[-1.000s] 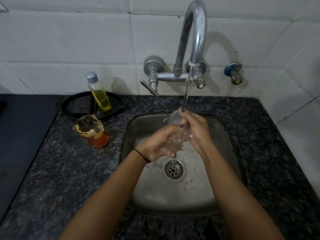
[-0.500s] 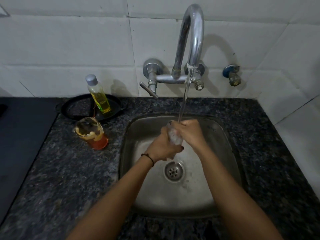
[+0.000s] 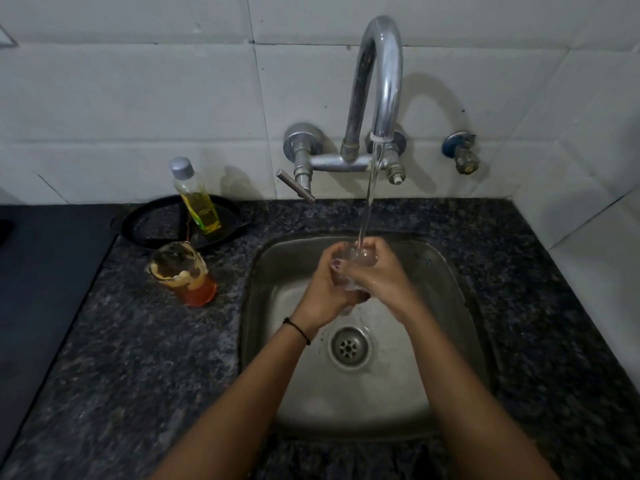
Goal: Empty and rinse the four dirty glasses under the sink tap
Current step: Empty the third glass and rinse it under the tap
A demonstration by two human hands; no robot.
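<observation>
A clear glass (image 3: 351, 271) sits between both my hands above the steel sink (image 3: 460, 306), mouth up under the running stream from the chrome tap (image 3: 381, 81). My left hand (image 3: 327, 289) wraps round its left side and bottom. My right hand (image 3: 381, 271) curls round its right side and rim. Most of the glass is hidden by my fingers. A second, dirty glass (image 3: 183, 275) with orange liquid and brownish foam stands on the dark granite counter (image 3: 138, 358), left of the sink.
A bottle of yellow liquid (image 3: 197, 199) stands in a black pan (image 3: 145, 223) at the back left. A dark stove surface (image 3: 41, 271) fills the far left. The drain (image 3: 349, 347) lies below my hands. White tiled walls close the back and right.
The glass has gone from tilted, to low in the sink, to upright with its mouth under the stream. Both hands have stayed wrapped on it.
</observation>
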